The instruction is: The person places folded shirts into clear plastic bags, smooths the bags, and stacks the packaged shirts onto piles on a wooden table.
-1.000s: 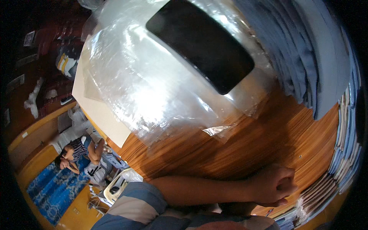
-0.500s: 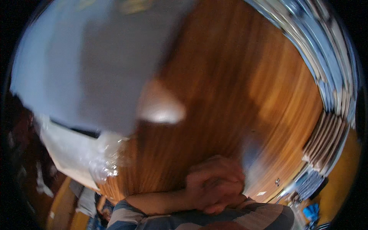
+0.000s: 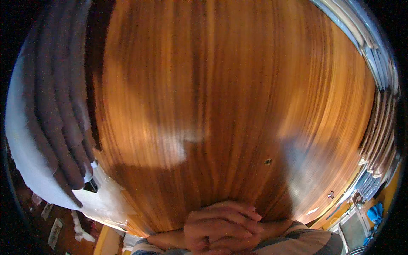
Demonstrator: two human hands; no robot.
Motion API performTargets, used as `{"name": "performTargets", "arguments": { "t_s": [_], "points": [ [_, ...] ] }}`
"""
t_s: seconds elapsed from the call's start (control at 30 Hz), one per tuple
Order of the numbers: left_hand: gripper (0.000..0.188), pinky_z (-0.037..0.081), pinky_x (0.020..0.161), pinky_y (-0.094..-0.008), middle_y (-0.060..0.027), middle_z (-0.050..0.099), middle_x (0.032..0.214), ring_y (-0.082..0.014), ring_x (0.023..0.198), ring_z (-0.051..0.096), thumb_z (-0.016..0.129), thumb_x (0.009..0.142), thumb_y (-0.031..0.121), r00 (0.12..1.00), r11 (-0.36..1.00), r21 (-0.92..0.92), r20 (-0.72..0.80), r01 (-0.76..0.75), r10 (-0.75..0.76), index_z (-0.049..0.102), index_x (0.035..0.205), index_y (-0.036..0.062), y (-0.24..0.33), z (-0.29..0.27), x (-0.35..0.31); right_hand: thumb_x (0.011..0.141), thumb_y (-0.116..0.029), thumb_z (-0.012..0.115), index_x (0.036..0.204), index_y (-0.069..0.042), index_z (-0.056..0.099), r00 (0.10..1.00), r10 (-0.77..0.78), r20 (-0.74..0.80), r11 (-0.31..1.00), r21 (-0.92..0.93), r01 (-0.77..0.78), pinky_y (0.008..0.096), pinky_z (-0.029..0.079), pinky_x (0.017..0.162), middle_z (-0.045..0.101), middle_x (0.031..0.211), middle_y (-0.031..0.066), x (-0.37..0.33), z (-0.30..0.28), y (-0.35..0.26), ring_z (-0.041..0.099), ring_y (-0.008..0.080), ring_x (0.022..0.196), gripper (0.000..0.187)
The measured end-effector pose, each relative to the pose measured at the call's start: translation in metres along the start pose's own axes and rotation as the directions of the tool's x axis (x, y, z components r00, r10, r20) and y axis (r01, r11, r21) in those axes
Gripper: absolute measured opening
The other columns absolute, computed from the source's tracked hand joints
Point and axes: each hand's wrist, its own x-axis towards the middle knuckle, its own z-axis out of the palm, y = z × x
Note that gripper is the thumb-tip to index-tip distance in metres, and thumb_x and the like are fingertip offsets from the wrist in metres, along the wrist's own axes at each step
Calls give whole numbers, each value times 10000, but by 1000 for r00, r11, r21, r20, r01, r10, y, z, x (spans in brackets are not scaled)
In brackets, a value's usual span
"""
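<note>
Near the bottom edge of the head view, my two hands are clasped together over a brown wood-grain tabletop (image 3: 204, 106), close to my body. My left hand (image 3: 208, 225) lies uppermost, with its fingers bent and wrapped over the right one. Much of my right hand (image 3: 254, 233) is covered, so its fingers cannot be made out well. No object shows in or between them. Striped sleeves reach partway down both forearms.
Layered grey and white cloth-like stacks (image 3: 59, 97) rise along the left. Clear plastic wrapping (image 3: 106, 195) lies beside them. Brown folded stacks (image 3: 379, 131) and bluish plastic-covered ones (image 3: 378, 63) line the right edge. A small dark item (image 3: 330, 195) sits near the table's right front.
My view has turned, so the grey stack has slid to the far left and more tabletop shows. My clasped hands appear slightly lower and further left, still together.
</note>
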Motion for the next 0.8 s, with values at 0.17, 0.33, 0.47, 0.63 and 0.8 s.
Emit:
{"name": "performTargets", "arguments": {
  "t_s": [0.17, 0.33, 0.47, 0.63, 0.8],
  "points": [
    [569, 534, 984, -596, -234, 735, 1125, -441, 1080, 706, 596, 992, 501, 993, 994, -74, 90, 78, -71, 725, 1157, -28, -1, -5, -9, 849, -178, 851, 1003, -74, 711, 998, 18, 64, 1000, -21, -17, 346, 539, 718, 691, 885, 76, 1, 2, -1, 682, 219, 823, 232],
    [422, 561, 925, -515, -208, 742, 1100, -386, 1044, 721, 642, 981, 373, 998, 1000, 31, -58, 2, 0, 769, 1041, -25, 7, 11, 1, 841, -175, 860, 1001, -75, 714, 990, 37, 138, 999, -36, -32, 347, 540, 713, 692, 881, 75, 1, 2, -3, 683, 219, 817, 238],
    [275, 549, 941, -450, -202, 724, 1148, -344, 1086, 707, 630, 1014, 212, 999, 999, -50, -52, -7, 4, 690, 1127, -33, 12, 10, 3, 836, -174, 867, 1000, -76, 716, 983, 33, 183, 999, -47, -24, 347, 541, 708, 693, 877, 75, 2, 2, -7, 684, 219, 813, 243],
    [281, 539, 928, -428, -181, 714, 1157, -342, 1071, 701, 592, 1047, 221, 1000, 1000, -14, -5, 16, -16, 675, 1195, -3, 10, 6, 3, 828, -171, 876, 998, -78, 719, 972, 29, 235, 997, -77, -11, 347, 542, 702, 693, 872, 74, 4, 4, -13, 686, 219, 808, 250],
    [298, 538, 873, -398, -152, 715, 1093, -306, 993, 712, 576, 1062, 255, 997, 997, -19, -19, 78, -78, 664, 1201, 6, 13, 8, 0, 821, -169, 886, 997, -79, 722, 962, 25, 270, 991, -131, 11, 348, 543, 696, 694, 868, 74, 6, 9, -23, 687, 219, 802, 256]
  ]
}}
